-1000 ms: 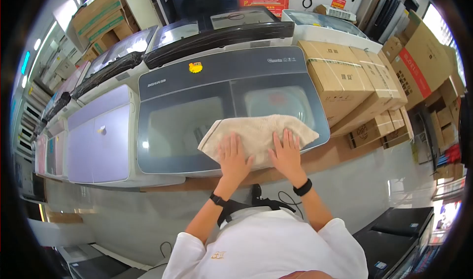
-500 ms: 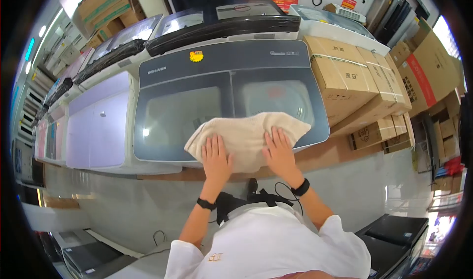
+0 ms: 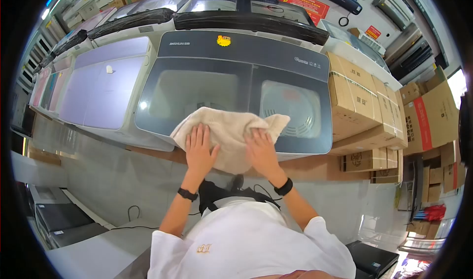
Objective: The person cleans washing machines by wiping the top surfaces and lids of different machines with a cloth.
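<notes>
A beige cloth lies over the front edge of a dark glass-topped washing machine, part of it hanging down in front. My left hand rests flat on the cloth's left part, fingers spread. On the right part of the cloth lies my right hand, slightly blurred, its fingers stretched out and a little apart. Folds of cloth bunch up beside its fingertips. A yellow sticker is on the machine's back panel.
A lilac washing machine stands at the left. Cardboard boxes are stacked close against the right side. More machines with a black-wrapped edge stand behind. A cable lies on the floor.
The view has turned, so the machine appears shifted. Both hands and the cloth have moved left along the machine's front edge, and the cloth's right part is more bunched.
</notes>
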`<action>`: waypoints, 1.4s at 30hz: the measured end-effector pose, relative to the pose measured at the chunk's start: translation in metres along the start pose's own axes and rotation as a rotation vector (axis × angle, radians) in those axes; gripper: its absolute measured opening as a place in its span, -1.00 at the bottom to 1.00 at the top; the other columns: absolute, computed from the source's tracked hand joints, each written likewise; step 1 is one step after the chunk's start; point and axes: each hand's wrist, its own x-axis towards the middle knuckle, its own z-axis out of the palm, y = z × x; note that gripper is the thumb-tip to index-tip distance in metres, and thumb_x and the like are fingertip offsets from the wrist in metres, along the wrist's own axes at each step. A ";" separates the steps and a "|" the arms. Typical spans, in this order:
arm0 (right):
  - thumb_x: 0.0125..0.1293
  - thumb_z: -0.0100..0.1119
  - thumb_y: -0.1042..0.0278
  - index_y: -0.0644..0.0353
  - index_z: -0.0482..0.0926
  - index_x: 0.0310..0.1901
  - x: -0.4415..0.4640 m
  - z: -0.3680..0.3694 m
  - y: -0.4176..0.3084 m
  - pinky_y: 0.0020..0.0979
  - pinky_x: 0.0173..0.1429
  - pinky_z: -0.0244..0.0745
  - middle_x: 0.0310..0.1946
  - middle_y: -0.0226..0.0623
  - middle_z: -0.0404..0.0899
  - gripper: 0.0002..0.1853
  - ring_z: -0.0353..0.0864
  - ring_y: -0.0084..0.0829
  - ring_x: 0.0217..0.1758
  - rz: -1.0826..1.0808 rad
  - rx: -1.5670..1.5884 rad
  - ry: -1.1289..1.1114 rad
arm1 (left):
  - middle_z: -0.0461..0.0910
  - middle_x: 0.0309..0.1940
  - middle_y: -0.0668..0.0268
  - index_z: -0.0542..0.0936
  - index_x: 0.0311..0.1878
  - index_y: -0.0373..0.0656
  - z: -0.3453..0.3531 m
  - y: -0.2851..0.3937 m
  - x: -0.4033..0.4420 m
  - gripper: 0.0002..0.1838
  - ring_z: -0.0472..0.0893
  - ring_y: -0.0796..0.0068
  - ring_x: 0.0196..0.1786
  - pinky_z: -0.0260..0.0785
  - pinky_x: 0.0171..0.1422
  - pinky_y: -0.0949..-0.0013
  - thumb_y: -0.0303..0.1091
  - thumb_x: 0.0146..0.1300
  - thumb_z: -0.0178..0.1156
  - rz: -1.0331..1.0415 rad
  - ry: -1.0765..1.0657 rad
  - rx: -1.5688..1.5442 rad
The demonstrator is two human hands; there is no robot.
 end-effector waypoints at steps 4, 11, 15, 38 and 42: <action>0.50 0.14 0.21 0.14 0.51 0.47 0.056 0.025 0.014 0.23 0.61 0.16 0.50 0.10 0.40 -0.46 0.30 0.24 0.58 0.052 -0.151 0.221 | 0.30 0.62 -0.01 0.34 0.60 -0.24 0.022 -0.019 0.037 -0.17 0.21 -0.06 0.68 -0.01 0.72 -0.20 0.03 0.38 0.25 -0.030 0.060 0.061; 0.42 0.25 0.14 0.07 0.50 0.49 0.044 0.062 -0.056 0.26 0.57 0.20 0.54 0.09 0.34 -0.38 0.33 0.30 0.54 -0.057 -0.181 0.109 | 0.28 0.63 -0.03 0.35 0.59 -0.32 0.019 -0.031 0.033 -0.12 0.20 -0.03 0.70 -0.06 0.74 -0.16 0.04 0.32 0.27 0.026 0.007 0.144; 0.43 0.25 0.12 -0.03 0.48 0.51 0.039 0.026 -0.035 0.27 0.59 0.16 0.57 0.08 0.30 -0.37 0.28 0.32 0.57 -0.032 -0.114 0.022 | 0.32 0.61 0.01 0.36 0.58 -0.29 -0.010 -0.066 0.010 -0.12 0.26 0.00 0.67 0.02 0.73 -0.12 0.02 0.31 0.32 0.007 0.063 0.012; 0.40 0.30 0.01 -0.12 0.50 0.51 0.161 0.124 -0.174 0.26 0.64 0.09 0.62 0.11 0.21 -0.35 0.17 0.34 0.63 0.085 -0.128 0.170 | 0.33 0.61 -0.01 0.34 0.58 -0.35 -0.038 -0.252 0.080 -0.16 0.28 -0.05 0.65 0.06 0.70 -0.13 0.02 0.39 0.24 -0.017 0.095 0.075; 0.37 0.32 0.03 -0.06 0.55 0.46 0.160 0.132 -0.203 0.20 0.64 0.14 0.59 0.09 0.27 -0.36 0.24 0.26 0.61 0.129 -0.110 0.242 | 0.29 0.61 -0.11 0.36 0.56 -0.39 -0.029 -0.249 0.078 -0.19 0.24 -0.14 0.66 0.04 0.70 -0.20 0.01 0.41 0.22 -0.016 0.062 0.123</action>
